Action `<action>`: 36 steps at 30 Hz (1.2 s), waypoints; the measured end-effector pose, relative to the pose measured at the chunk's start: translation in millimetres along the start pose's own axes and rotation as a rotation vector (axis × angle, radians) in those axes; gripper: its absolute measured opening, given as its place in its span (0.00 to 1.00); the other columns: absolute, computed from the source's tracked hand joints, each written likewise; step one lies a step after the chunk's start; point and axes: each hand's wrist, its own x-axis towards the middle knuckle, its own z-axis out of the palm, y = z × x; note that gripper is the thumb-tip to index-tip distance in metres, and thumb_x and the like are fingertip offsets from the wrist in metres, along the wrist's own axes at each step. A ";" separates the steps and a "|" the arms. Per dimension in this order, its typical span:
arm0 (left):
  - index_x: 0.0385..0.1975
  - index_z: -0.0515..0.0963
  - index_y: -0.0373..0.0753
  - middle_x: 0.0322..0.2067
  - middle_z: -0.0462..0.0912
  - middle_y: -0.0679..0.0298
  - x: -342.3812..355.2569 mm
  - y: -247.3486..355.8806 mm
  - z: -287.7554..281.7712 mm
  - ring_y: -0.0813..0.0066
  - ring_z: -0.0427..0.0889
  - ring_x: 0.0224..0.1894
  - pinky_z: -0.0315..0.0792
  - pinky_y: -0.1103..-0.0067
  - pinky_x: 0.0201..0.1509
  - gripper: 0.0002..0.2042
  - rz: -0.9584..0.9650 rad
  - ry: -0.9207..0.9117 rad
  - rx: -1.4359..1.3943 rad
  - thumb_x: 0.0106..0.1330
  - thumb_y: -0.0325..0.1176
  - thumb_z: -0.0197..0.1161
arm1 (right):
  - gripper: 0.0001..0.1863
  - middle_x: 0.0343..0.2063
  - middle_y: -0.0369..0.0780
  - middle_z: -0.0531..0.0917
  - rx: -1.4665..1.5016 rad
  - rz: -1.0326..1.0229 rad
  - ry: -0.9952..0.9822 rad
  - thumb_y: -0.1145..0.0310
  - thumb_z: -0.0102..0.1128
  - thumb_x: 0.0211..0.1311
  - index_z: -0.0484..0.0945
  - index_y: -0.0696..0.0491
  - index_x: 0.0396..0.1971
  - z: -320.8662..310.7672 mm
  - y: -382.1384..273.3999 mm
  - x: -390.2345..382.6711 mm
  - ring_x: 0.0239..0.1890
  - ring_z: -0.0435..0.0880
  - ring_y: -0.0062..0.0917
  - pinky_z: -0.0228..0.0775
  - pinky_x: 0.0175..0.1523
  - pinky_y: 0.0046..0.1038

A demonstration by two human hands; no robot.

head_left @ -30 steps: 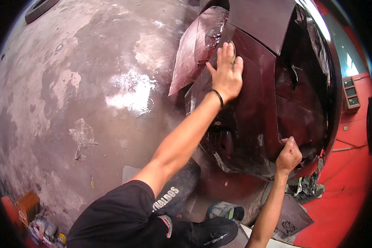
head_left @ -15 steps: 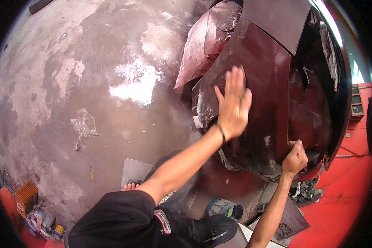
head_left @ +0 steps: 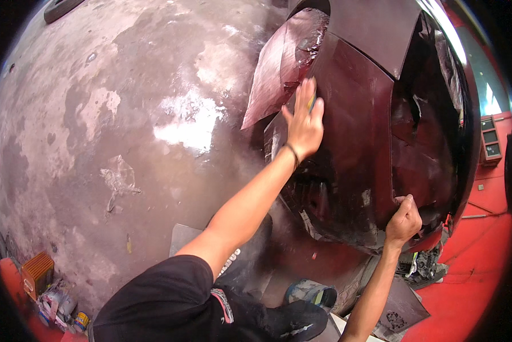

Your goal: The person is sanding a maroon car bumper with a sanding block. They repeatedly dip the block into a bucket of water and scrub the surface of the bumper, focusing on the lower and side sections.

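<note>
A dark maroon car body panel (head_left: 347, 114) curves away in front of me, its surface wet and shiny in patches. On its left part my left hand (head_left: 306, 128) lies with its fingers stretched out flat. Under those fingers shows the edge of a thin yellow-edged pad (head_left: 312, 102), mostly hidden by the hand. My right hand (head_left: 404, 221) is closed at the panel's lower right, its thumb by the edge of the dark opening (head_left: 424, 154). What its fingers hold, if anything, is hidden. A black band (head_left: 293, 155) circles my left wrist.
Masking sheet (head_left: 276, 71) covers the wheel area. Below the car stand a paint-stained bucket (head_left: 311, 293) and a dark flat sheet (head_left: 404, 310). An orange ribbed box (head_left: 38, 275) and a small tin (head_left: 81, 321) sit lower left on the wet floor (head_left: 153, 188).
My left hand has slid left and slightly up over the panel, with the pad beneath it. My right hand stays nearly in place. The view has shifted a little.
</note>
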 end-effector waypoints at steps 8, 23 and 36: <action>0.87 0.52 0.41 0.88 0.51 0.57 145.3 81.3 -7.1 0.58 0.47 0.89 0.33 0.30 0.84 0.36 0.063 0.022 0.108 0.86 0.57 0.34 | 0.25 0.30 0.47 0.90 0.010 -0.030 0.020 0.62 0.48 0.85 0.87 0.60 0.31 2.6 -4.1 2.9 0.32 0.89 0.45 0.77 0.41 0.40; 0.87 0.52 0.45 0.88 0.48 0.58 124.8 59.5 -7.1 0.54 0.44 0.90 0.30 0.34 0.85 0.35 0.273 -0.047 0.065 0.86 0.56 0.39 | 0.26 0.29 0.47 0.90 0.026 -0.016 0.002 0.61 0.48 0.86 0.87 0.62 0.31 0.8 3.9 1.8 0.31 0.89 0.40 0.77 0.42 0.38; 0.87 0.56 0.43 0.87 0.53 0.52 73.5 27.6 -6.5 0.51 0.47 0.89 0.30 0.39 0.86 0.34 0.404 -0.014 0.064 0.86 0.52 0.44 | 0.26 0.30 0.48 0.90 0.010 0.000 -0.010 0.62 0.47 0.86 0.87 0.62 0.31 -1.6 3.2 1.4 0.32 0.89 0.43 0.77 0.42 0.39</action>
